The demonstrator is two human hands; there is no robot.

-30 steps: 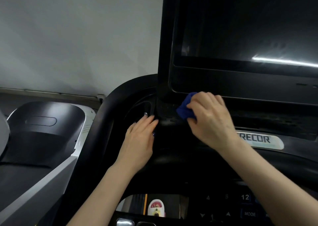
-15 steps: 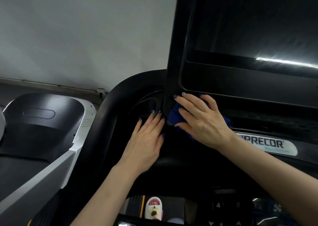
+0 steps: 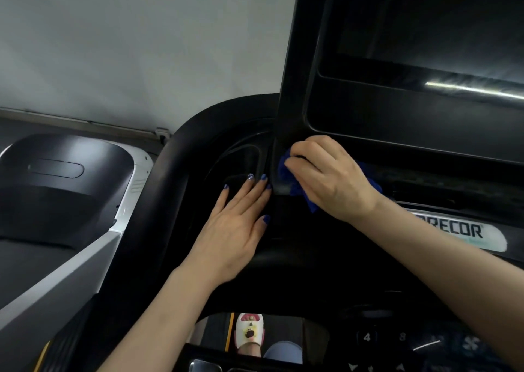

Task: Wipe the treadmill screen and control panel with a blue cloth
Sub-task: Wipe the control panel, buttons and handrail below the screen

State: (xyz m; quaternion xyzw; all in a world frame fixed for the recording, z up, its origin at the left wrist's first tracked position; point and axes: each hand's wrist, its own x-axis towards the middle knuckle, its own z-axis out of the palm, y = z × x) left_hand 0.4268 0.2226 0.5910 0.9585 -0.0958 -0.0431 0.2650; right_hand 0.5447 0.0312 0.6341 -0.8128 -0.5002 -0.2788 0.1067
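Right hand (image 3: 331,178) curled round cloth (image 3: 293,177) at screen (image 3: 442,31) frame's lower-left corner, left hand (image 3: 235,224) flat, fingers straight, bracing on console (image 3: 283,258): work bunched cloth into seam, then sweep right.

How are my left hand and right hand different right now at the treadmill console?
The left hand lies flat with straight fingers on the black plastic console and holds nothing; the right hand has curled fingers gripping the crumpled blue cloth. The left sits lower, the right is up at the screen frame's lower corner. Both touch the treadmill.
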